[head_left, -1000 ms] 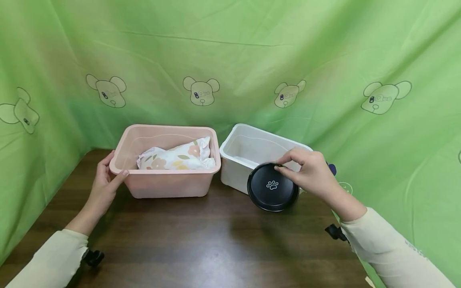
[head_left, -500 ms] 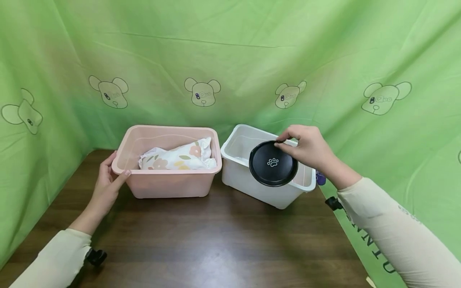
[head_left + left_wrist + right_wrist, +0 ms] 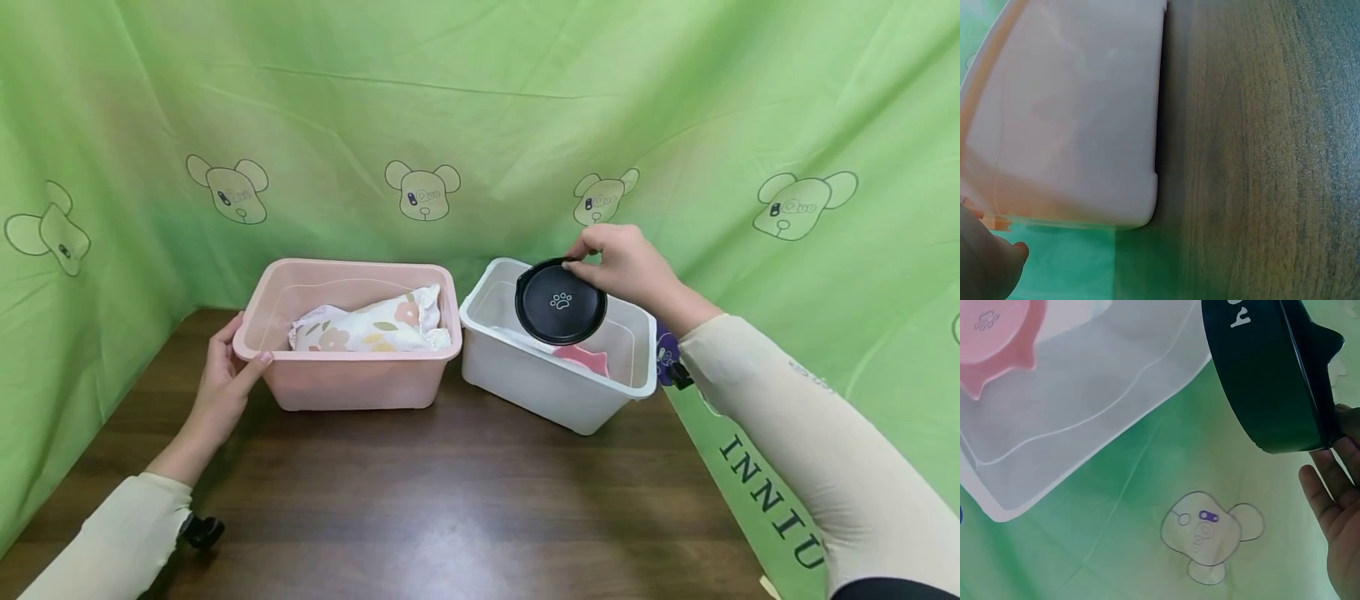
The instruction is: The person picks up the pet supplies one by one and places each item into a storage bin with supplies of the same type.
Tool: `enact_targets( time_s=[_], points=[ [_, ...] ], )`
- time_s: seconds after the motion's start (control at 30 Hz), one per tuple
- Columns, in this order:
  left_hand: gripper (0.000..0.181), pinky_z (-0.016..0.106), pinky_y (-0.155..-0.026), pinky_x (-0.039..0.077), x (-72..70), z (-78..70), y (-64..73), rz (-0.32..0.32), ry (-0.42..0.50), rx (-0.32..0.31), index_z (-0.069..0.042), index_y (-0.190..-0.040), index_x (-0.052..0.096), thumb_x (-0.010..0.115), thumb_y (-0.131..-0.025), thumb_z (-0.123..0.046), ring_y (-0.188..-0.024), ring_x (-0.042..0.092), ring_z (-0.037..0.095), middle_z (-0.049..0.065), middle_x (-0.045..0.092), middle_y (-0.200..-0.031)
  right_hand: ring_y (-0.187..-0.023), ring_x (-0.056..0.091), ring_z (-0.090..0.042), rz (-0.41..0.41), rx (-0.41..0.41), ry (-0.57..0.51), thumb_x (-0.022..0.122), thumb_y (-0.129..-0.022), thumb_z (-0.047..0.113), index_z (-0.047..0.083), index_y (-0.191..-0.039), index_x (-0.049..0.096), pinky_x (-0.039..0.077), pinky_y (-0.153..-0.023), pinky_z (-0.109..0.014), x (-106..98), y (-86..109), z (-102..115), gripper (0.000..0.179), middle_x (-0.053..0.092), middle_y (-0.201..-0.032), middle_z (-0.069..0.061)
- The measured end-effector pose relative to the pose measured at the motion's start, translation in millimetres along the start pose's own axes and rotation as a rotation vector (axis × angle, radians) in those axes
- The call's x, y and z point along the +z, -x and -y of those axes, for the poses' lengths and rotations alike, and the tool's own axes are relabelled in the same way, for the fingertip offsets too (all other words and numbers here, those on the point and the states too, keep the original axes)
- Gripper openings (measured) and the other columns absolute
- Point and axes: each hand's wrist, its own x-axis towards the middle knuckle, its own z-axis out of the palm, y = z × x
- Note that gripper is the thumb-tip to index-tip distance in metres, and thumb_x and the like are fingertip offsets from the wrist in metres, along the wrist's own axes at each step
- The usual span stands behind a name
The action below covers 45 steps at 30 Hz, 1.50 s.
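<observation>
My right hand (image 3: 633,268) pinches the upper rim of a black pet bowl (image 3: 561,302) with a white paw print. The bowl hangs tilted above the white bin (image 3: 536,392). In the right wrist view, the bowl (image 3: 1260,381) shows a pointed ear and white letters on its side. A pink pet bowl (image 3: 997,331) with ears and a paw print lies inside the white bin, partly hidden in the head view. At the left, my left hand (image 3: 221,392) grips the rim corner of a pink bin (image 3: 352,383), thumb in front. A floral ruffled cushion (image 3: 375,325) lies in that bin.
Both bins stand side by side on a dark wooden table (image 3: 420,492), near its back edge. Green cloth (image 3: 495,75) with bear faces hangs behind and around. A purple item (image 3: 666,354) shows beside the white bin's right end, partly covered by the sleeve.
My right hand has raised the black bowl and carried it farther back, from in front of the white bin to over it. The pink bowl has come into sight. My left hand keeps its grip.
</observation>
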Motion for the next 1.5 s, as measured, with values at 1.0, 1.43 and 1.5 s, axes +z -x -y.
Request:
enact_targets(
  time_s=[1.0, 1.43, 1.5],
  points=[
    [0.069, 0.008, -0.101, 0.041, 0.7, 2.2, 0.1, -0.004, 0.009, 0.007, -0.002, -0.159, 0.019, 0.058, -0.102, -0.002, -0.138, 0.041, 0.018, 0.026, 0.023, -0.163, -0.086, 0.070, -0.021, 0.257, 0.088, -0.162, 0.083, -0.084, 0.009, 0.014, -0.083, 0.077, 0.058, -0.077, -0.039, 110, -26.1, -54, 0.008, 0.075, -0.087, -0.002],
    [0.070, 0.007, -0.099, 0.043, 1.4, 3.3, -0.5, -0.003, -0.007, 0.002, 0.000, -0.159, 0.017, 0.058, -0.102, -0.002, -0.134, 0.044, 0.015, 0.029, 0.024, -0.160, -0.089, 0.070, -0.020, 0.354, 0.136, -0.230, 0.085, -0.079, 0.006, 0.017, -0.079, 0.076, 0.059, -0.082, -0.040, 148, -12.8, -60, 0.015, 0.073, -0.083, 0.006],
    [0.070, 0.008, -0.099, 0.044, 1.5, 3.1, 0.6, -0.003, -0.005, -0.001, 0.000, -0.159, 0.017, 0.058, -0.103, -0.002, -0.134, 0.044, 0.014, 0.029, 0.024, -0.160, -0.089, 0.070, -0.019, 0.376, 0.118, -0.231, 0.085, -0.079, 0.005, 0.015, -0.080, 0.076, 0.059, -0.082, -0.041, 152, -11.5, -62, 0.014, 0.073, -0.083, 0.007]
  ],
)
